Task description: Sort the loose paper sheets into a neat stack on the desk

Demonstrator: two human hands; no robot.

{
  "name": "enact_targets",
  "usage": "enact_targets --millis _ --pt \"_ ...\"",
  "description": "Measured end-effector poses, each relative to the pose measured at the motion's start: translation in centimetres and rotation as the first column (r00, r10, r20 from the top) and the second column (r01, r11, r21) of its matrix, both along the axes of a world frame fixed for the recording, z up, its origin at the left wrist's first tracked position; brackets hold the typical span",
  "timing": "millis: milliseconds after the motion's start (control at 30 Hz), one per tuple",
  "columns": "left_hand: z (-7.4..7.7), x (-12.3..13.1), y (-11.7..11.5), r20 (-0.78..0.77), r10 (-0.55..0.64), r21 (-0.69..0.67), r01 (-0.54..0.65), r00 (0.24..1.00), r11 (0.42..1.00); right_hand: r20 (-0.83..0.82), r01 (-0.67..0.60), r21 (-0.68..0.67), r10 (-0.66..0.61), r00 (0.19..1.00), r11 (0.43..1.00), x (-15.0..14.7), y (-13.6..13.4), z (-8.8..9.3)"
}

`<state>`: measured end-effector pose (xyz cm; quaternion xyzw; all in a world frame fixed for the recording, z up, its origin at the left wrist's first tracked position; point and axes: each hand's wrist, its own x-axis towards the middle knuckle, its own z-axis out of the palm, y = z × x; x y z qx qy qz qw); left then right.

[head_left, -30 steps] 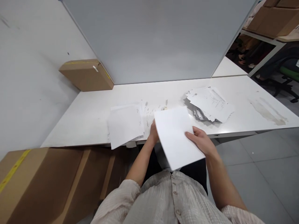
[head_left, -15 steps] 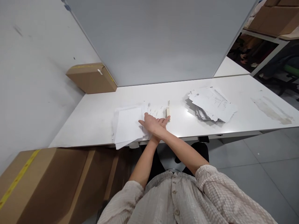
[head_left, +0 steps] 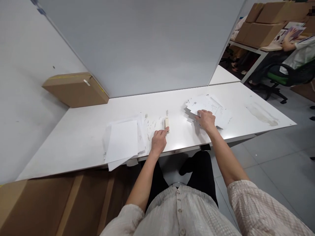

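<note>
Nearest to us, below and to the left of both hands, large cardboard cartons point(head_left: 49, 203) stand against the near edge of the white desk point(head_left: 81, 134). Our left hand point(head_left: 158, 141) rests on the desk close to that edge. Its fingers are loosely curled and hold nothing, and only the index finger is stretched forward. Its tip touches the near end of a small cream tool point(head_left: 166, 123), which lies flat on the desk just beyond the hand and points away from us.

Just to the left of this hand lies a stack of white sheets point(head_left: 123, 141), its top sheet blank and its near corners hanging over the desk edge. Between the stack and the cream tool the desk is speckled with small scraps.

Our right hand point(head_left: 206, 119) is well to the right of the left one and a little farther out. It lies palm down on the near edge of a loose pile of printed papers point(head_left: 214, 105), with the fingers bent onto the top sheets. We cannot tell whether they pinch a sheet. The rest of the pile fans out beyond and to the right of the hand, and farther right there is a grey smear point(head_left: 262, 114) on the desk.

Far beyond the left hand and off to its left, a flat brown box point(head_left: 75, 89) sits in the desk corner against a grey divider panel point(head_left: 147, 49). Past the divider, far right of the right hand, a co-worker's sleeve point(head_left: 301, 52) shows at another table that has boxes point(head_left: 263, 23) on it.
</note>
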<state>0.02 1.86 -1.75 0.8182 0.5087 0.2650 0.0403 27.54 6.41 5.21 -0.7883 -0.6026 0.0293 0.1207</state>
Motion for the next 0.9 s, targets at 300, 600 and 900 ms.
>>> enact_targets --millis 300,600,900 --pt "-0.3 -0.1 0.1 0.005 0.01 0.047 -0.01 1.0 0.999 0.084 0.027 0.124 -0.037 0.996 0.992 -0.3 0.0 -0.3" --pt "-0.4 -0.2 0.5 0.115 -0.029 0.034 0.025 0.993 0.999 0.089 -0.133 0.641 0.099 0.991 0.756 -2.0 -4.2 4.5" --pt "2.2 0.4 -2.5 0.897 0.084 -0.249 0.339 0.433 0.907 -0.658 0.047 0.518 0.363 0.66 0.854 -6.2 -12.4 8.2"
